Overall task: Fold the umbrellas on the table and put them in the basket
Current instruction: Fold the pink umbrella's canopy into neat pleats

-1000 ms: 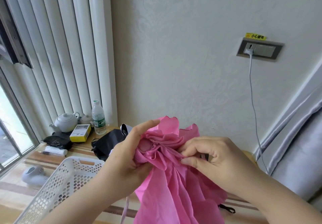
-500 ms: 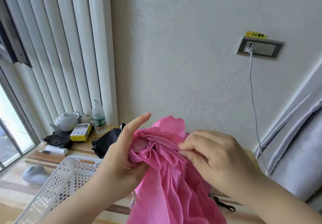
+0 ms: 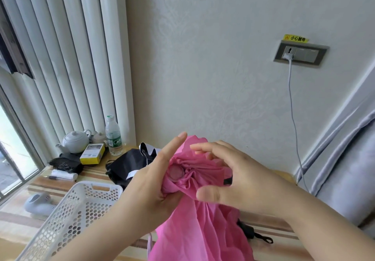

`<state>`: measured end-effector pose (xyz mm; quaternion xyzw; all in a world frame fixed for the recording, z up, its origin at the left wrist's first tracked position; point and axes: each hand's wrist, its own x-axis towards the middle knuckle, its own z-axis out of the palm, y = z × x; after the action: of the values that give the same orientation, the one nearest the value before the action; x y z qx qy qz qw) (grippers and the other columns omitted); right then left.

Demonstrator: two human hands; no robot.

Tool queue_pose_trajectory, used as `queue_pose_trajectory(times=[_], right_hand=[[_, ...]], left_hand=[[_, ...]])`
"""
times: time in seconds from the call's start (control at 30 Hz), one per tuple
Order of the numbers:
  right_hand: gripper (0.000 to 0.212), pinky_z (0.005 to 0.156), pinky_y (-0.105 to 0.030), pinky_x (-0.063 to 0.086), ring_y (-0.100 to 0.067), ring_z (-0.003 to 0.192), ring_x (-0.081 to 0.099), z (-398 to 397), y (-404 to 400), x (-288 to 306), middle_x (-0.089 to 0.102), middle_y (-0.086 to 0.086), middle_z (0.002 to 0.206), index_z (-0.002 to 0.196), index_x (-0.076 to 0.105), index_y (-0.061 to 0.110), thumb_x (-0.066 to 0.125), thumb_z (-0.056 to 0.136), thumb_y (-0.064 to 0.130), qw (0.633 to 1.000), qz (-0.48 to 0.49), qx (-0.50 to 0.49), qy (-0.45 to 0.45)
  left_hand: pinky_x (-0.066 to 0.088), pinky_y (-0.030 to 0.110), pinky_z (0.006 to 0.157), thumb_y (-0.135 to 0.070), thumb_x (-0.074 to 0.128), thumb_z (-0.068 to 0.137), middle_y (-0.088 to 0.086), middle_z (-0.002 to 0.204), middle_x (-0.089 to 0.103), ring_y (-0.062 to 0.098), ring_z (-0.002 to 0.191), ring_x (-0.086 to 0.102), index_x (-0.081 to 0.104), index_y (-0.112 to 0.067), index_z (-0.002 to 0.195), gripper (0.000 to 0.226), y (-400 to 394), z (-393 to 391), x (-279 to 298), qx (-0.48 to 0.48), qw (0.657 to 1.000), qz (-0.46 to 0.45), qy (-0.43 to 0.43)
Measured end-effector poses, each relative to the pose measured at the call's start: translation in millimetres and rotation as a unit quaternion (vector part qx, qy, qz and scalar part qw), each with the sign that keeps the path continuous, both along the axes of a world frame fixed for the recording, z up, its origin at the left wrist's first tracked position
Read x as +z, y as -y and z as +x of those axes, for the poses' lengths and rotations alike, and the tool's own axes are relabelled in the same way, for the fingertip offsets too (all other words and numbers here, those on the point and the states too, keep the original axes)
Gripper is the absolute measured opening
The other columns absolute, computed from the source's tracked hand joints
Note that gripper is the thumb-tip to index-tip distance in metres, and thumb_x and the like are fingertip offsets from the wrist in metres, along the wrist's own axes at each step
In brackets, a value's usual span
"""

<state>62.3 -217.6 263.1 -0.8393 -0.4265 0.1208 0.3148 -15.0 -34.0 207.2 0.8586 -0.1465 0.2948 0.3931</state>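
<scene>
My left hand (image 3: 150, 185) grips the pink umbrella (image 3: 194, 216) just under its cap at lower centre, steadying it while my spread right hand (image 3: 239, 175) gathers pleats.

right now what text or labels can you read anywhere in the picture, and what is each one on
"小心触电": yellow warning sticker on the wall above the socket panel.
Green label on the water bottle: has print, too blurred to read.
Yellow box by the teapot: has print on top, too small to read.
No print shows on the pink umbrella or the white basket.
</scene>
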Motion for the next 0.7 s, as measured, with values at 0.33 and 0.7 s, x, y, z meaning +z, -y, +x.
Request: queue_pose_trajectory(times=[0.33,0.7], right_hand=[[0.015,0.051,-0.02,0.044,-0.003,0.055,0.056,5.1,-13.6,-16.9,0.067,0.013,0.071,0.083,0.067,0.027,0.075,0.077,0.038,0.971,0.188,-0.015,0.149],[0.042,0.072,-0.013,0.044,0.013,0.086,0.06,5.2,63.8,-23.1,0.064,0.018,0.102,0.103,0.05,0.043,0.042,0.07,0.069,0.957,0.109,-0.27,-0.011]], left_hand=[[0.056,0.038,0.069,-0.006,0.066,0.071,-0.004,0.09,0.066,0.027,0.072,0.064,0.031,-0.066,0.129,0.091,-1.8,6.2,0.0,-0.017,0.992,-0.125,0.001],[0.05,0.035,0.085,-0.004,0.073,0.074,-0.029,0.098,0.056,0.001,0.089,0.059,0.034,-0.058,0.132,0.088,-19.8,20.6,-12.3,0.255,0.936,-0.24,-0.032]])
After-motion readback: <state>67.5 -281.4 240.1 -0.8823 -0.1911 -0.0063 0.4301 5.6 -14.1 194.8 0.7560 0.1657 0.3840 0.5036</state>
